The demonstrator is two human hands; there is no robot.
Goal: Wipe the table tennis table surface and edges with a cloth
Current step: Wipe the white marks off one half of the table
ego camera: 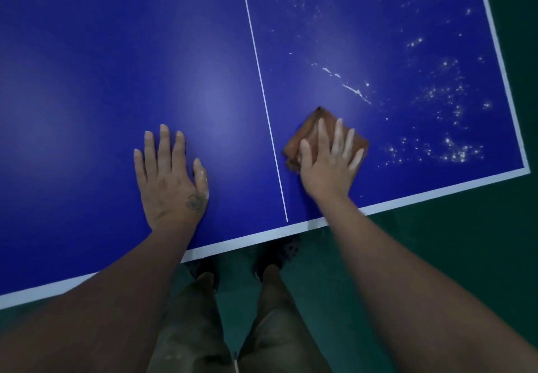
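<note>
- Dark green flooring [422, 256] is stretching beneath the near edge of a blue desk [87, 67], where a person in olive trousers [189, 329] and dark shoes [279, 253] is standing.
- A white edge line [233, 241] is bordering the desk's near side, with both bare forearms reaching across it.
- The left hand [170, 174] is lying flat on the bare blue surface, fingers straight and spread, grasping nothing; a small tattoo [195, 201] is showing near the base of the thumb.
- The right hand [329, 166] is pressing down flat, fingers straight and spread, on a folded brown cloth [307, 128].
- The cloth is lying on the desk's right half, near the front edge and just right of the thin white centre line [259, 76], which is running between the two hands.
- White specks and streaks [436, 96] are lying scattered beyond and to the right of the cloth, reaching toward the white side line [500, 61].
- Soft patches of light are reflecting off the left half.
</note>
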